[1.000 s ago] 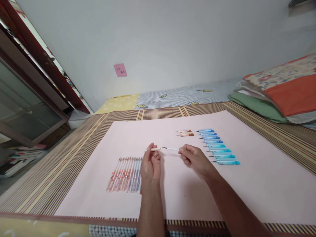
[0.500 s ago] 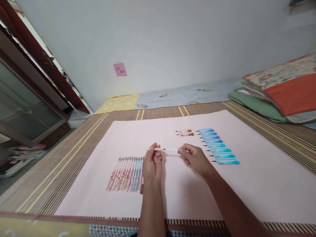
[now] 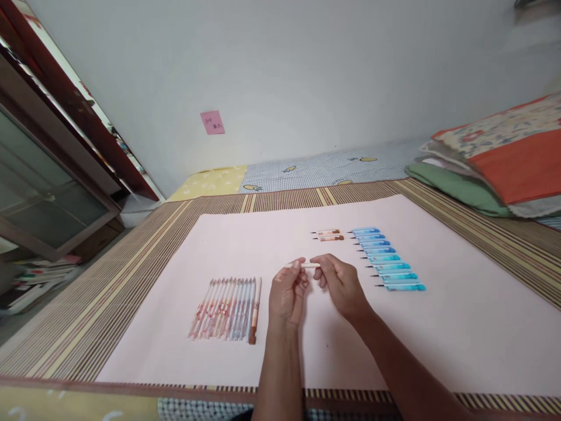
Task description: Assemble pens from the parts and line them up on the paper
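Note:
A slim pale pen barrel (image 3: 311, 265) is held level above the pink sheet (image 3: 228, 245), spanning the short gap between my two hands. My left hand (image 3: 287, 292) pinches its left part between thumb and fingers. The fingers of my right hand (image 3: 344, 286) close on its right end, which they hide. To the left lies a close row of pens (image 3: 221, 310) with clear and patterned barrels. At that row's right end is a cream and brown pen (image 3: 255, 310).
Blue pen parts with dark tips (image 3: 385, 258) lie stacked in a column right of my hands. Two brown ones (image 3: 331, 235) lie beside them. Folded cushions (image 3: 517, 169) sit at the right. A pink note (image 3: 213, 122) is on the wall.
My left hand has moved right, close to my right hand. The thin white refill that stretched between them no longer shows. The brown pen by the row has come into full view.

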The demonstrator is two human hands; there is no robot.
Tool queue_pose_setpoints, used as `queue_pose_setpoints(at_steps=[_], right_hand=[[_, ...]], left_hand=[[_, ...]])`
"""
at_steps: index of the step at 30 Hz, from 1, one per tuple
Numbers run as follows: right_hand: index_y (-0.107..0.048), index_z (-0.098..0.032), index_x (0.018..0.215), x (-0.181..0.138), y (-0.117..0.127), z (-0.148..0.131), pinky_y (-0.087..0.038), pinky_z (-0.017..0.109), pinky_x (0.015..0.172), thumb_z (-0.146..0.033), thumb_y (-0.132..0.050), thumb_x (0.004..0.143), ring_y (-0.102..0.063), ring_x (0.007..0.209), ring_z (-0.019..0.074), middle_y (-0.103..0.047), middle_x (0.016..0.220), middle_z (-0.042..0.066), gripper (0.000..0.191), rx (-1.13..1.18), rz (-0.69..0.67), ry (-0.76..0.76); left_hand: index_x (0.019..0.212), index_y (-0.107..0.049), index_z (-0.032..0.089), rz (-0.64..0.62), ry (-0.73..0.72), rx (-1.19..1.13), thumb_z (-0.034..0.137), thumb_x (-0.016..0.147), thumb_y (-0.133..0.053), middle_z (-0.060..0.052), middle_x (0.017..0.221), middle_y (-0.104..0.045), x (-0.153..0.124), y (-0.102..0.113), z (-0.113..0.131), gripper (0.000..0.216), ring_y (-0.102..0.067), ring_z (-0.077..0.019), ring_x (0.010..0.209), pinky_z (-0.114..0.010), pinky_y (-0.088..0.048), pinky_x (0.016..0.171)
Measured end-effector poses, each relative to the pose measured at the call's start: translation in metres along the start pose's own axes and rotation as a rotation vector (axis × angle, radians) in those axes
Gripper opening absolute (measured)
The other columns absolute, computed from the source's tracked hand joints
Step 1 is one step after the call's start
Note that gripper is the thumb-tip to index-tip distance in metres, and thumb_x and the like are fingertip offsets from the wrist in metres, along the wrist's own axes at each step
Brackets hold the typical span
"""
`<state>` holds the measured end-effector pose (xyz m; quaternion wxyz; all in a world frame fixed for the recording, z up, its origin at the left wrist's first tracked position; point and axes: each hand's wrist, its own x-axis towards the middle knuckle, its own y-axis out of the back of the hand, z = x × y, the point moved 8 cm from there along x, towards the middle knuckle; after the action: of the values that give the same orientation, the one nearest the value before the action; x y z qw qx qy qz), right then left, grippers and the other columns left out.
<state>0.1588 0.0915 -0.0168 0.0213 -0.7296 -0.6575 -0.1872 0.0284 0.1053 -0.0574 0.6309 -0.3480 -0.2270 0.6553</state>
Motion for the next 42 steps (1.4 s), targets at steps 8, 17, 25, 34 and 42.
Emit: queue_pose_setpoints(at_steps=[8,17,25,34,42], right_hand=[[-0.053,-0.02,0.139,0.004,0.009,0.002,-0.049,0.03,0.061,-0.059,-0.037,0.101,-0.061,0.063,0.016,-0.071,0.082,0.004,0.057,0.083,0.016,-0.035],[-0.075,-0.021,0.093,0.023,0.067,0.044,-0.047,0.036,0.085,-0.022,-0.054,0.085,-0.063,0.097,0.024,-0.071,0.102,0.008,0.023,-0.572,-0.049,-0.051],[-0.066,-0.02,0.067,0.017,0.049,0.059,-0.036,0.031,0.068,-0.009,-0.06,0.075,-0.054,0.077,0.0197,-0.064,0.081,0.006,0.015,-0.761,-0.208,-0.053],[-0.067,-0.017,0.09,0.018,0.053,0.054,-0.041,0.029,0.058,-0.052,-0.075,0.075,-0.053,0.061,0.0137,-0.062,0.07,0.001,0.039,0.28,-0.01,-0.268],[-0.072,-0.019,0.088,0.018,0.051,0.035,-0.033,0.026,0.05,-0.046,-0.077,0.073,-0.042,0.053,0.0108,-0.051,0.058,-0.004,0.031,0.266,0.016,-0.198]], left_hand=[[0.09,-0.075,0.005,0.047,0.051,-0.085,0.018,0.081,-0.078,-0.003,0.068,-0.064,0.001,0.004,-0.005,0.016,-0.054,-0.0046,0.053,-0.013,-0.044,0.05],[0.086,-0.07,0.007,0.161,0.17,-0.376,0.015,0.101,-0.049,-0.002,0.068,-0.056,0.002,0.011,-0.007,0.027,-0.048,-0.0031,0.051,-0.011,-0.04,0.046],[0.086,-0.072,0.007,0.186,0.148,-0.269,0.014,0.097,-0.056,-0.003,0.067,-0.058,0.001,0.013,-0.004,0.02,-0.05,-0.0037,0.051,-0.011,-0.042,0.046],[0.085,-0.072,0.007,0.229,0.078,-0.237,0.014,0.095,-0.059,-0.002,0.065,-0.059,0.003,0.02,0.002,0.018,-0.051,-0.0034,0.051,-0.011,-0.042,0.047],[0.085,-0.073,0.008,0.186,-0.039,-0.142,0.02,0.08,-0.079,-0.001,0.064,-0.062,0.006,0.024,0.01,0.014,-0.053,-0.0039,0.049,-0.012,-0.041,0.045]])
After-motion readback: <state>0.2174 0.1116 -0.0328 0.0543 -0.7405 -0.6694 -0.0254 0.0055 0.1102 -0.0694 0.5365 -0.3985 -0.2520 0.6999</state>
